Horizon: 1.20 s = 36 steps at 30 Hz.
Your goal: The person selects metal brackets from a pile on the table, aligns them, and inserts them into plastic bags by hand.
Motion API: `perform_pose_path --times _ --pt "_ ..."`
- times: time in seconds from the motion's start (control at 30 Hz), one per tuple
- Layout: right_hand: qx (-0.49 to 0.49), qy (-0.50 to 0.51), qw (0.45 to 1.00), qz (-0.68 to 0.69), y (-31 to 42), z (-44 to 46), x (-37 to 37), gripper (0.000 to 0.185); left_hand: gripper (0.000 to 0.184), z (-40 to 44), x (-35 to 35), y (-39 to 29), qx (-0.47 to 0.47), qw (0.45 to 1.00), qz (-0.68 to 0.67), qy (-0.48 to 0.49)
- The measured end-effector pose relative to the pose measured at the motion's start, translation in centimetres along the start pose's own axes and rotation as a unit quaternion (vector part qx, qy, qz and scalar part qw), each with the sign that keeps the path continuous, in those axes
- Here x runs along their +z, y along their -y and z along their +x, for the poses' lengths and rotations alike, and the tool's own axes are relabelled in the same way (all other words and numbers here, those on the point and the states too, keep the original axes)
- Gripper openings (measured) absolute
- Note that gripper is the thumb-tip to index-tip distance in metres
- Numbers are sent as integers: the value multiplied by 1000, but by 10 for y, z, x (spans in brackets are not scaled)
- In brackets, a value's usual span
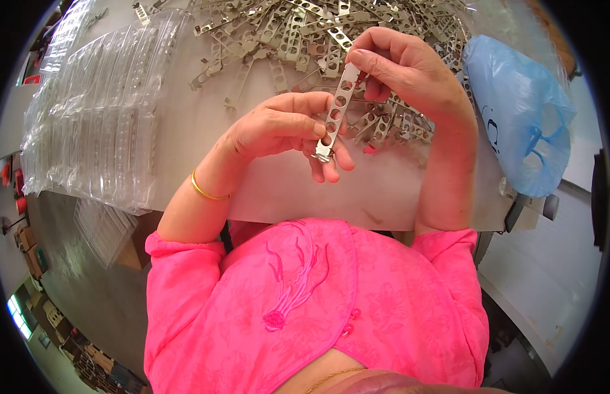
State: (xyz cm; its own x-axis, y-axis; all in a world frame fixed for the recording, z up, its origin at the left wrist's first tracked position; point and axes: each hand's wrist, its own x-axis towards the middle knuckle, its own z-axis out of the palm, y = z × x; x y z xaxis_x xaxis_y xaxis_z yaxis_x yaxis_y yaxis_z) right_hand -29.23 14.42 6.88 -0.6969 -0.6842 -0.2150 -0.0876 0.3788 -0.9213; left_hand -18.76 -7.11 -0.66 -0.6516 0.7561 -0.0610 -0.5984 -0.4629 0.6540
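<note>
A flat metal strip with a row of round holes is held tilted between both hands over the near part of the table. My left hand, a gold bangle on its wrist, pinches the strip's lower part between thumb and fingers. Pressed together at the strip's upper end are the thumb and fingertips of my right hand. A small bent tab shows at the lower end. Just beyond my hands lies a loose heap of similar perforated metal strips, partly hidden by my right hand.
Clear plastic trays are stacked on the table's left side, and another clear tray sits lower, beside the table. To the right lies a blue plastic bag. The pale tabletop's near edge runs close to my body.
</note>
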Motion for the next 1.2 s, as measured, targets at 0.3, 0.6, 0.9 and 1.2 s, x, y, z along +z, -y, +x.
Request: perform_pose_path --times 0.3,0.6,0.9,1.2 --pt "-3 16 997 73 7 -3 -5 20 27 1 -6 3 51 999 6 -5" --pt "-39 59 984 164 6 -1 -6 21 22 4 -10 7 112 993 22 -19" --pt "-30 66 979 188 1 4 -7 21 24 4 -3 6 118 975 118 -148" --pt "-32 61 987 142 -1 6 -6 24 25 6 -3 7 111 972 122 -168"
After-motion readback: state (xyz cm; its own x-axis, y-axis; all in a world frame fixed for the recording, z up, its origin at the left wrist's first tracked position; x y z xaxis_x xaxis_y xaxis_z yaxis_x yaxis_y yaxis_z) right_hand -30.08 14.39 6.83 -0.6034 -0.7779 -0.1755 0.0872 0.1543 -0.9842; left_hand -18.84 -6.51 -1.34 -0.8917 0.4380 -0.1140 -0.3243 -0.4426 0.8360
